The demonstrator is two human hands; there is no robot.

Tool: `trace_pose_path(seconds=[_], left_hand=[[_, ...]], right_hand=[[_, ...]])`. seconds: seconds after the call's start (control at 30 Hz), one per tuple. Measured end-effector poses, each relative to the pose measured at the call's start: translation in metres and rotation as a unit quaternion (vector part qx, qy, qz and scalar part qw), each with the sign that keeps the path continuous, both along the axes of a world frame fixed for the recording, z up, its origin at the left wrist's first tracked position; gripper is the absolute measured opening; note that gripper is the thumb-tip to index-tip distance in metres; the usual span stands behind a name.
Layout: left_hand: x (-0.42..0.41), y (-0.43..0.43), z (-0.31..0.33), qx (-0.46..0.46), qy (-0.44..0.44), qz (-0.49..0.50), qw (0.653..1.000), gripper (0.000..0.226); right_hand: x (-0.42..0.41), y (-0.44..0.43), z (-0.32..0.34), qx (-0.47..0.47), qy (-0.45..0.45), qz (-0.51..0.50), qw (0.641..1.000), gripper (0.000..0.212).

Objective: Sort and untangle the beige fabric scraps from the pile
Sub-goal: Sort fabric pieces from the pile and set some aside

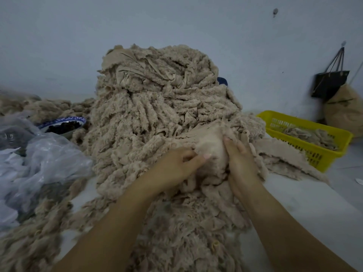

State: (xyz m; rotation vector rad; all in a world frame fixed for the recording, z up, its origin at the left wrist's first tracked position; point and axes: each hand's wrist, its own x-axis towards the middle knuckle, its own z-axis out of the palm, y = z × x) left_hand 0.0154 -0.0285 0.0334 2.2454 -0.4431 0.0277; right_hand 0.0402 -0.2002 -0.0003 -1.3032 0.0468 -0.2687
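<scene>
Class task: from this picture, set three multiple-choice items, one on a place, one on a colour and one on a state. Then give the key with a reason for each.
1. Where is the yellow basket relative to the scrap pile?
A. left of it
B. right of it
C. on top of it

2. What colour is the rim of the bowl left of the pile?
A. blue and white
B. red
C. green

3. What are the left hand and right hand doing?
A. hanging idle
B. lifting the basket
C. gripping a beige scrap at the pile's front

Key:
1 B: the basket stands near the picture's right edge.
2 A: a blue-patterned band rings the bowl.
3 C: the fingers of both hands curl into the same scrap.
</scene>
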Motion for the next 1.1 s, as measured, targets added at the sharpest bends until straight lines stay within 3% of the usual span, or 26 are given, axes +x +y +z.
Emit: trace_pose_path(seconds=[0.07,0.2,0.23,0.3,0.4,0.47,0.67,0.73,0.77,0.83,0.9,0.97,1.03,1.1], left_hand=[[-0.004,-0.006,-0.001,-0.01,0.021,0.003,1.0,0.062],[-0.006,-0.011,-0.005,-0.129,0.074,0.064,0.987,0.038],[-0.006,-0.011,-0.002,-0.197,0.106,0.076,0.972,0.032],[-0.003,-0.006,0.007,-0.381,0.162,0.059,0.908,0.02],[0.005,0.013,0.019,-0.592,0.19,0.047,0.781,0.017],[0.009,0.025,0.019,-0.656,0.198,0.06,0.726,0.019],[0.014,0.049,0.023,-0.764,0.186,0.077,0.613,0.035],[0.016,0.054,0.024,-0.752,0.185,0.102,0.625,0.025],[0.017,0.053,0.023,-0.726,0.187,0.118,0.651,0.021],[0.015,0.045,0.02,-0.608,0.187,0.137,0.759,0.021],[0.01,0.032,0.017,-0.423,0.169,0.112,0.883,0.035],[0.004,0.021,0.013,-0.245,0.151,0.052,0.956,0.064],[-0.002,0.011,0.008,-0.096,0.125,0.011,0.987,0.076],[-0.003,0.003,0.001,-0.068,0.118,-0.011,0.991,0.046]], right_hand=[[-0.006,0.006,0.003,-0.014,-0.038,0.026,0.999,0.025],[-0.01,0.011,0.001,-0.015,-0.034,0.1,0.994,0.023],[-0.01,0.011,0.0,-0.019,-0.02,0.127,0.992,0.036],[-0.011,0.008,-0.003,-0.066,-0.02,0.172,0.983,0.052],[-0.018,0.007,-0.003,-0.224,0.0,0.201,0.954,0.022],[-0.019,0.006,-0.007,-0.264,-0.001,0.215,0.94,0.029],[-0.021,0.0,-0.001,-0.177,0.029,0.197,0.964,0.033],[-0.018,-0.003,-0.002,-0.104,0.056,0.174,0.978,0.034],[-0.017,-0.004,-0.002,-0.06,0.066,0.176,0.98,0.04],[-0.016,-0.004,0.001,0.019,0.069,0.191,0.979,0.051],[-0.015,-0.002,0.004,0.072,0.065,0.202,0.975,0.052],[-0.014,0.002,0.004,0.092,0.06,0.2,0.974,0.045],[-0.014,0.005,0.002,0.089,0.057,0.19,0.976,0.029],[-0.017,0.008,0.004,0.083,0.052,0.187,0.977,0.019]])
